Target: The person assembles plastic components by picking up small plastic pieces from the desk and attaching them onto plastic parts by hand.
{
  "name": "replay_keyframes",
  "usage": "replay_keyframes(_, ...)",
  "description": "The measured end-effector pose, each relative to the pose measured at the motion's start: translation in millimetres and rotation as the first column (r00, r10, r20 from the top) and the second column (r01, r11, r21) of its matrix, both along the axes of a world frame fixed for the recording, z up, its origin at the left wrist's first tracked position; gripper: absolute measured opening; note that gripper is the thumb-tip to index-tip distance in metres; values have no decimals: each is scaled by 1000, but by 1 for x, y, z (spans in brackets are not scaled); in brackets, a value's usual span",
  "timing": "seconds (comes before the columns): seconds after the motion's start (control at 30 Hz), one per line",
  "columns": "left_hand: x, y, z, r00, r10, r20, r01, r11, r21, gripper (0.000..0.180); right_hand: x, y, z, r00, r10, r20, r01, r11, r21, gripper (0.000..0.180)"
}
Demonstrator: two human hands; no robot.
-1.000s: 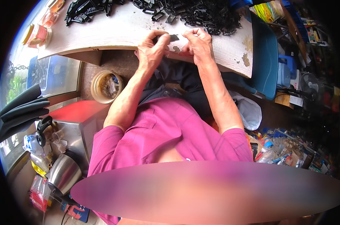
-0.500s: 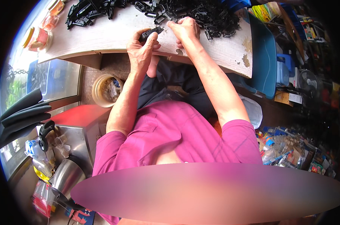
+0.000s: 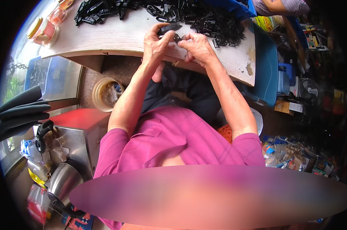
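Observation:
Above the table's near edge, my left hand [image 3: 154, 46] is closed round a black plastic part [image 3: 168, 29], thumb on its near side. My right hand [image 3: 199, 49] is closed beside it, finger and thumb pinched at a small black piece [image 3: 177, 38] that meets the held part. Its exact shape is hard to make out. A heap of similar black plastic parts [image 3: 219, 30] lies just beyond my right hand. More long black parts [image 3: 98, 11] are piled at the far left of the pale table [image 3: 93, 40].
Jars with orange lids, one nearest [image 3: 41, 31], stand at the table's left end. A blue crate [image 3: 240, 11] sits at the far right, with another person's arm [image 3: 275, 5] beyond it. A bucket [image 3: 100, 95] stands below the table; a teal bin [image 3: 266, 65] flanks its right end.
My right hand has come from the heap toward my left, and a small black piece now shows between them. The blue crate shows more, and another person's arm has appeared at far right.

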State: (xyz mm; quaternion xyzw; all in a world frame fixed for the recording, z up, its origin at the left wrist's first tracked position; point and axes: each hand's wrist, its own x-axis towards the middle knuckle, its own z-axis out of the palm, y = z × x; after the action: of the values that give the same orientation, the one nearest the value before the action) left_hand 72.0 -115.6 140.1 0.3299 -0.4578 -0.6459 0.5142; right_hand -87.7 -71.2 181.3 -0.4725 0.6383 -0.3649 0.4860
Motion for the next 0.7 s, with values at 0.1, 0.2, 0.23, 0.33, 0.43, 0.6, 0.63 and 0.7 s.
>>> replay_keyframes(0.1, -9, -2, -8, 997, -59, 58, 60, 998, -17, 30, 2, 7, -2, 998, 29, 60, -27, 999, -23, 24)
replay_keyframes(0.2, -13, 7, -7, 998, 22, 59, -18, 997, -69, 31, 8, 18, 5, 994, -11, 107, 17, 999, -50, 26)
replay_keyframes(0.23, -13, 11, -3, 998, 51, -40, -51, 999, -12, 30, 10, 20, 8, 991, -34, 127, 44, 996, -75, 27)
replay_keyframes(0.33, -17, 20, 0, 978, 118, -169, -109, 992, 63, 28, 12, 26, -3, 978, -104, 183, 122, 988, -91, 30)
replay_keyframes(0.43, -20, 31, -3, 949, 153, -275, -132, 987, 93, 31, 19, 34, -12, 949, -165, 267, 196, 976, -93, 29)
replay_keyframes(0.6, -12, 46, -1, 954, 120, -276, -85, 987, 136, 34, 16, 44, -23, 854, -186, 486, 303, 937, -173, 26)
replay_keyframes(0.63, -9, 46, 0, 957, 99, -271, -74, 992, 100, 35, 14, 44, -19, 840, -202, 504, 317, 936, -154, 25)
replay_keyframes(0.7, 1, 51, 1, 974, 64, -216, -38, 992, 121, 33, 13, 50, -14, 825, -191, 532, 325, 930, -171, 23)
